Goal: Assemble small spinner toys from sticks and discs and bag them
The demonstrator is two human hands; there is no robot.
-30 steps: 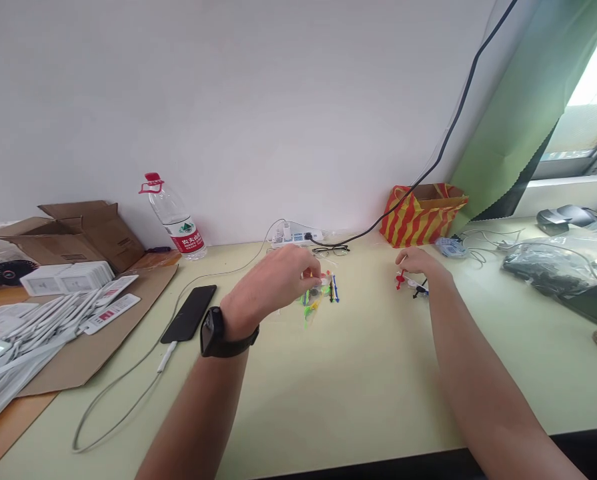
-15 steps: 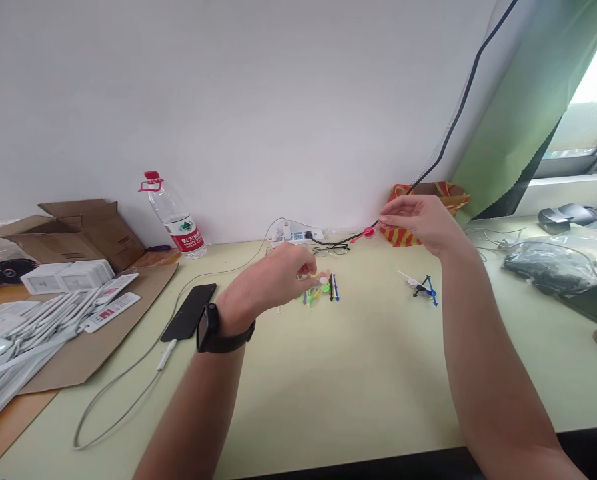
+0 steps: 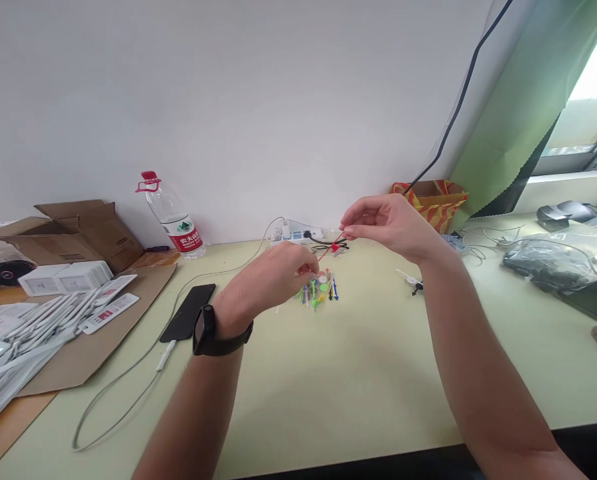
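As the head camera looks down over the table (image 3: 353, 380), your right hand (image 3: 388, 223) is raised above it, thumb and fingers pinching one end of a red piece (image 3: 335, 247), a thin stick with a wider part along it. That piece hangs slantwise in the air between your two hands, its lower end close to your left fingertips; whether they touch it, you cannot tell from here. Your left hand (image 3: 278, 270) is curled, back upward, at the near edge of a pile of small coloured pieces (image 3: 314, 292), and its fingertips are too hidden to show whether they grip anything. At the right side of that pile you have a blue stick (image 3: 335, 288) lying beside a darker one. Next to your right forearm lie a white piece (image 3: 409, 277) and a black piece (image 3: 417, 288), the latter partly covered by your arm. Behind the pile, a power strip (image 3: 294, 232) sits against the wall, while a phone (image 3: 188, 313) lies to the left of your watch (image 3: 207, 330), and a bottle (image 3: 184, 235) stands farther back.
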